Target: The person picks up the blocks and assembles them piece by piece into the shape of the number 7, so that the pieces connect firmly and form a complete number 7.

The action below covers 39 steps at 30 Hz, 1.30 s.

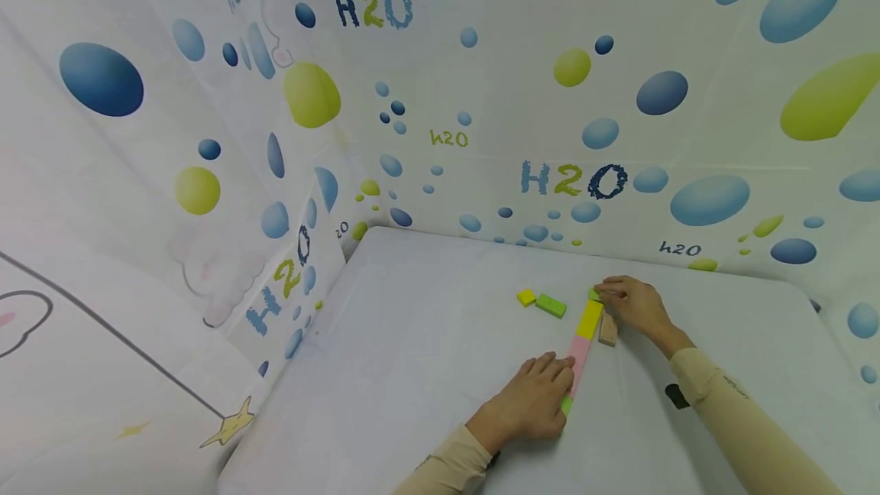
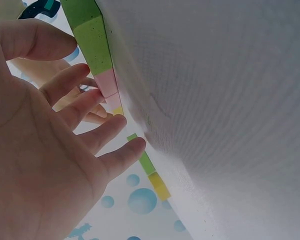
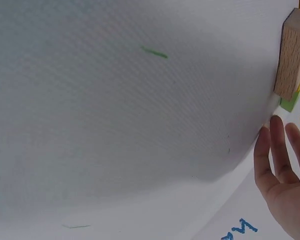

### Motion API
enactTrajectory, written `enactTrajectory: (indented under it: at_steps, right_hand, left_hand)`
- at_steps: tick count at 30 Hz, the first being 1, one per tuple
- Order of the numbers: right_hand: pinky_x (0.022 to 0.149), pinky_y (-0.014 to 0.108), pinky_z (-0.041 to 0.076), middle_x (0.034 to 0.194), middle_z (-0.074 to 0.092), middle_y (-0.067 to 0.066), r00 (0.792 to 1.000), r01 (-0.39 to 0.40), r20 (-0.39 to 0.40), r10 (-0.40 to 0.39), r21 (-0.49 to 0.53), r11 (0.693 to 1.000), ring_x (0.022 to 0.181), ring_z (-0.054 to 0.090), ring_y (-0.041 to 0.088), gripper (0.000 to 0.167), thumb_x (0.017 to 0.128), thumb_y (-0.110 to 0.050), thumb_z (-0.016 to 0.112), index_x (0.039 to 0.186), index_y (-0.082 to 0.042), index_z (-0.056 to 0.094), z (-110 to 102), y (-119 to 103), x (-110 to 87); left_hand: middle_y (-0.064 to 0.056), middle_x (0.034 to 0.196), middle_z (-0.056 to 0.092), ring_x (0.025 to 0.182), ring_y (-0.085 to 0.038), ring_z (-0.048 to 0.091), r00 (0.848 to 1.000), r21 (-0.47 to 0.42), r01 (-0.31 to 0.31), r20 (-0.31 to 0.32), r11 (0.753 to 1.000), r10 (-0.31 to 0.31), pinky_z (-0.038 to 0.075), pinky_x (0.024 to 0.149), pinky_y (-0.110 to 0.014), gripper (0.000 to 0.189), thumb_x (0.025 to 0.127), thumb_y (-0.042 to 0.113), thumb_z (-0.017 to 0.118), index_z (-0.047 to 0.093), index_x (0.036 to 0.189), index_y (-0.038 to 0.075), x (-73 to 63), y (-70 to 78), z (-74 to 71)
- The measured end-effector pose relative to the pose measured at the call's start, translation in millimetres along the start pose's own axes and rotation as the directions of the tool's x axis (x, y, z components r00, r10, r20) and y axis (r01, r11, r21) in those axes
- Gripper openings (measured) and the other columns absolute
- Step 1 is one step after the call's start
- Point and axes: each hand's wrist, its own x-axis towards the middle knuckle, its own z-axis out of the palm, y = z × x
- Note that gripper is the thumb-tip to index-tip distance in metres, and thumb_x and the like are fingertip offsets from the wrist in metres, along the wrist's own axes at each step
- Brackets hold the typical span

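Lower right of head frame, the block row [image 1: 580,356] runs end to end, green end block [image 1: 593,295] up top. L hand [image 1: 539,396] lies alongside, fingers spread, touching it; R hand [image 1: 635,308] at the top end, thumb + fingers by the green, can't tell if pinching. Prob. well along: row looks lined up; outside it, wooden block [image 1: 608,330] just right, plus loose green block [image 1: 551,305] & small yellow block [image 1: 526,297] left of row's upper part.
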Motion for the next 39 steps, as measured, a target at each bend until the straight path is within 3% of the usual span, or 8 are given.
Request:
enactTrajectory:
  at_steps: [5, 14, 21, 30, 35, 39]
  right_hand:
    - [0.084, 0.060, 0.054, 0.128, 0.066, 0.026, 0.997, 0.034, -0.063, -0.035, -0.011, 0.999, 0.102, 0.069, 0.043, 0.025, 0.100, -0.010, 0.068, 0.123, -0.002, 0.075, -1, 1, -4.3]
    - [0.071, 0.046, 0.057, 0.117, 0.067, 0.024, 0.994, -0.087, -0.075, 0.084, -0.026, 0.996, 0.098, 0.068, 0.040, 0.029, 0.098, -0.018, 0.072, 0.121, 0.000, 0.075, -4, -6, -14.9]
    - [0.065, 0.039, 0.056, 0.106, 0.071, 0.024, 0.987, -0.159, -0.032, 0.158, -0.037, 0.987, 0.092, 0.069, 0.037, 0.039, 0.094, -0.022, 0.076, 0.121, 0.006, 0.072, -7, -22, -26.7]
    - [0.078, 0.051, 0.056, 0.115, 0.065, 0.029, 0.956, -0.259, 0.113, 0.269, -0.097, 0.961, 0.096, 0.064, 0.039, 0.069, 0.094, -0.040, 0.074, 0.135, 0.013, 0.059, -8, -36, -39.8]
    - [0.066, 0.043, 0.055, 0.104, 0.068, 0.027, 0.943, -0.291, 0.142, 0.301, -0.087, 0.953, 0.080, 0.063, 0.030, 0.081, 0.092, -0.041, 0.076, 0.140, 0.018, 0.048, -9, -43, -44.6]
    - [0.059, 0.037, 0.051, 0.092, 0.067, 0.022, 0.939, -0.307, 0.137, 0.317, -0.090, 0.947, 0.072, 0.060, 0.026, 0.068, 0.091, -0.039, 0.077, 0.124, 0.016, 0.053, -9, -46, -48.9]
  left_hand:
    - [0.001, 0.162, 0.041, 0.148, -0.026, 0.040, 1.000, -0.003, 0.002, 0.004, 1.000, -0.002, 0.040, 0.115, -0.044, 0.016, 0.095, 0.021, 0.052, 0.050, 0.110, 0.022, 0.1, -0.6, 0.2]
    - [0.000, 0.162, 0.041, 0.147, -0.026, 0.040, 1.000, 0.002, -0.005, 0.000, 1.000, 0.005, 0.040, 0.115, -0.044, 0.016, 0.095, 0.020, 0.051, 0.049, 0.111, 0.021, 0.3, -1.1, 1.4]
    - [0.000, 0.162, 0.041, 0.147, -0.027, 0.041, 1.000, 0.000, -0.002, 0.003, 1.000, 0.002, 0.040, 0.115, -0.044, 0.016, 0.095, 0.020, 0.051, 0.050, 0.110, 0.021, 1.1, -1.3, 0.3]
    - [0.000, 0.161, 0.041, 0.148, -0.027, 0.040, 1.000, -0.014, -0.005, 0.001, 1.000, 0.005, 0.039, 0.115, -0.044, 0.017, 0.095, 0.020, 0.052, 0.050, 0.112, 0.021, 2.3, -1.5, 3.7]
    - [0.000, 0.162, 0.041, 0.148, -0.026, 0.040, 1.000, -0.012, -0.001, 0.001, 1.000, 0.001, 0.039, 0.116, -0.043, 0.018, 0.094, 0.019, 0.052, 0.050, 0.112, 0.021, 2.3, -1.9, 4.2]
    - [0.001, 0.162, 0.041, 0.148, -0.025, 0.040, 1.000, -0.016, 0.006, 0.006, 1.000, -0.006, 0.039, 0.116, -0.042, 0.018, 0.092, 0.020, 0.053, 0.050, 0.110, 0.022, 1.9, -1.6, 3.9]
